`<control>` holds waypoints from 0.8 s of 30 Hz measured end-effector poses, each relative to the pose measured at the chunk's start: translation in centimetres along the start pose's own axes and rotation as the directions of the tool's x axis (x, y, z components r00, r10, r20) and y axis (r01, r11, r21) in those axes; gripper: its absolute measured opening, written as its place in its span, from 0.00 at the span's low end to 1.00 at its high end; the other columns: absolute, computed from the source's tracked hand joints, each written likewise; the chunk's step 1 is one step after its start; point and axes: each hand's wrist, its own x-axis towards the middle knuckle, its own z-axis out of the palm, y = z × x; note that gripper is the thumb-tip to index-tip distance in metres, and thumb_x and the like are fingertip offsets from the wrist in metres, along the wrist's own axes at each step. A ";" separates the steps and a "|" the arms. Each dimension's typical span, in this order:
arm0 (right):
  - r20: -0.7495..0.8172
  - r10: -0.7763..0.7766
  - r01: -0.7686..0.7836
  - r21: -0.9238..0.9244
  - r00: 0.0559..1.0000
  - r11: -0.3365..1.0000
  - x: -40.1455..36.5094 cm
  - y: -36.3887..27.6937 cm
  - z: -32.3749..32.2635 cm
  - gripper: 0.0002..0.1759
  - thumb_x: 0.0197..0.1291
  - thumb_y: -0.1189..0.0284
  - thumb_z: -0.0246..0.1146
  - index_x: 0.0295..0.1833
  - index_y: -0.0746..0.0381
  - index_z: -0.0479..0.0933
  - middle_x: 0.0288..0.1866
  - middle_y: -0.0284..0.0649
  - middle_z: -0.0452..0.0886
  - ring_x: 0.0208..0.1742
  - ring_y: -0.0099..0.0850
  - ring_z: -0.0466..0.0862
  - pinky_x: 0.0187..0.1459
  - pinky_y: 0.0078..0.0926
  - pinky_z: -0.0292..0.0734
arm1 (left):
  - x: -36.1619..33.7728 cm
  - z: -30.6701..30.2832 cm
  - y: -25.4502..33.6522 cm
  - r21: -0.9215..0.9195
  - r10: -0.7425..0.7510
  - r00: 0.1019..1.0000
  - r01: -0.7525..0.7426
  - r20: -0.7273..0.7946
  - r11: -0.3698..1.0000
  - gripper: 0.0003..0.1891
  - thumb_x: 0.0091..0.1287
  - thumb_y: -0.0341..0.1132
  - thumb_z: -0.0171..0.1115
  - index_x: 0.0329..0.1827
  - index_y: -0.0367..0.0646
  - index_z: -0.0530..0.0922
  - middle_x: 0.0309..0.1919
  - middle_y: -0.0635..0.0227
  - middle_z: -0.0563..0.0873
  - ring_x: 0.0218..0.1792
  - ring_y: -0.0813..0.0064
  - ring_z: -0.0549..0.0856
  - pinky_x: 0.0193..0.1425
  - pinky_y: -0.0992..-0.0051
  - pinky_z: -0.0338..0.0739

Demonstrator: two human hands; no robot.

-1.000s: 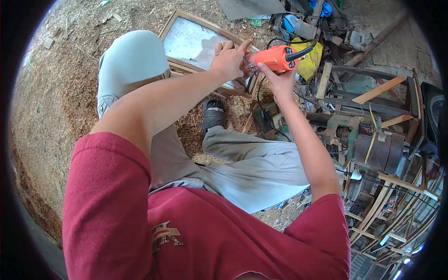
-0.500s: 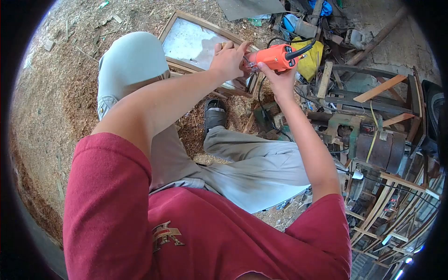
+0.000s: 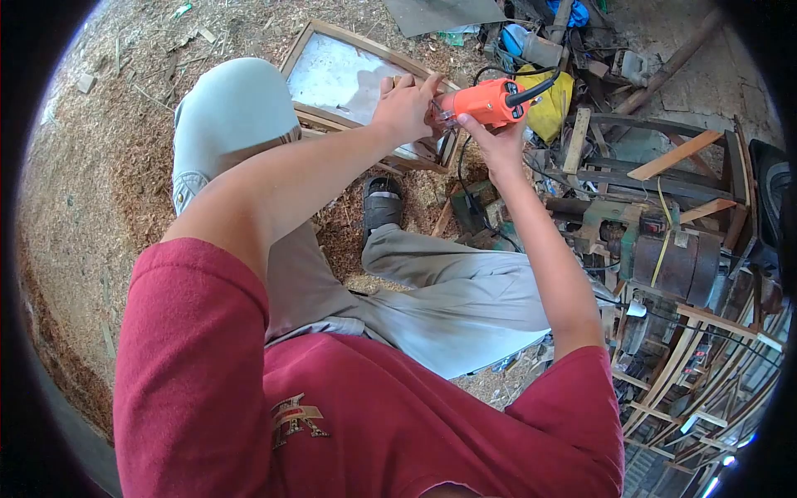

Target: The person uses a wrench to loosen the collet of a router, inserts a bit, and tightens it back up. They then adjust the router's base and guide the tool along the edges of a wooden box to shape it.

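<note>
An orange trim router [image 3: 481, 103] with a black cord lies tilted over the right end of a wooden frame [image 3: 300, 48] that has a pale panel. My right hand [image 3: 500, 148] is wrapped around the router's body from below, its thumb near the base. With bent fingers, my left hand [image 3: 403, 109] grips around the router's base at the frame's end. Its thumb is mostly hidden, and so are the bit and the spot where the base meets the wood.
Shavings cover the ground [image 3: 91, 183]. My sandalled foot [image 3: 383, 207] is below the frame, near the hanging cord. On the right stand a machine with a drum [image 3: 677, 264], wooden offcuts [image 3: 674, 156] and a rack of strips [image 3: 664, 365]. A yellow bag [image 3: 550, 106] lies behind the router.
</note>
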 end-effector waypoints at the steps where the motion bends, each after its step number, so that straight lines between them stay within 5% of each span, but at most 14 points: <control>1: 0.006 -0.002 0.002 -0.006 1.000 1.000 0.0 -0.1 0.0 0.52 0.51 0.77 0.83 0.75 0.61 0.56 0.69 0.43 0.74 0.69 0.35 0.78 0.72 0.39 0.74 | 0.0 0.0 0.0 -0.004 -0.001 1.000 0.001 -0.001 1.000 0.54 0.48 0.42 0.81 0.81 0.52 0.62 0.50 0.65 0.89 0.64 0.63 0.79 0.63 0.55 0.65; 12: 0.017 0.053 -0.054 0.053 0.998 0.997 -0.7 -1.2 -0.2 0.49 0.52 0.78 0.82 0.74 0.61 0.59 0.69 0.42 0.75 0.68 0.33 0.79 0.72 0.39 0.73 | 0.0 0.2 -0.2 -0.006 0.010 1.000 -0.010 0.010 1.000 0.52 0.48 0.42 0.81 0.81 0.56 0.64 0.52 0.66 0.89 0.66 0.63 0.78 0.66 0.54 0.63; 18: -0.141 0.221 -0.209 0.095 0.965 0.973 -2.5 -2.4 -1.2 0.30 0.73 0.51 0.66 0.65 0.62 0.68 0.58 0.40 0.80 0.58 0.28 0.82 0.56 0.32 0.79 | -0.2 -0.4 0.2 0.055 0.017 1.000 -0.018 0.013 0.998 0.46 0.51 0.43 0.79 0.77 0.63 0.70 0.55 0.74 0.89 0.63 0.63 0.79 0.66 0.52 0.63; 24: -0.199 0.512 -0.459 0.260 0.836 0.850 -4.0 -2.5 -1.1 0.34 0.75 0.35 0.49 0.50 0.58 0.70 0.39 0.35 0.77 0.37 0.27 0.83 0.40 0.28 0.77 | 0.0 0.5 0.0 0.045 0.019 0.999 -0.017 -0.042 0.999 0.34 0.59 0.33 0.71 0.72 0.64 0.76 0.54 0.73 0.88 0.64 0.64 0.79 0.66 0.51 0.63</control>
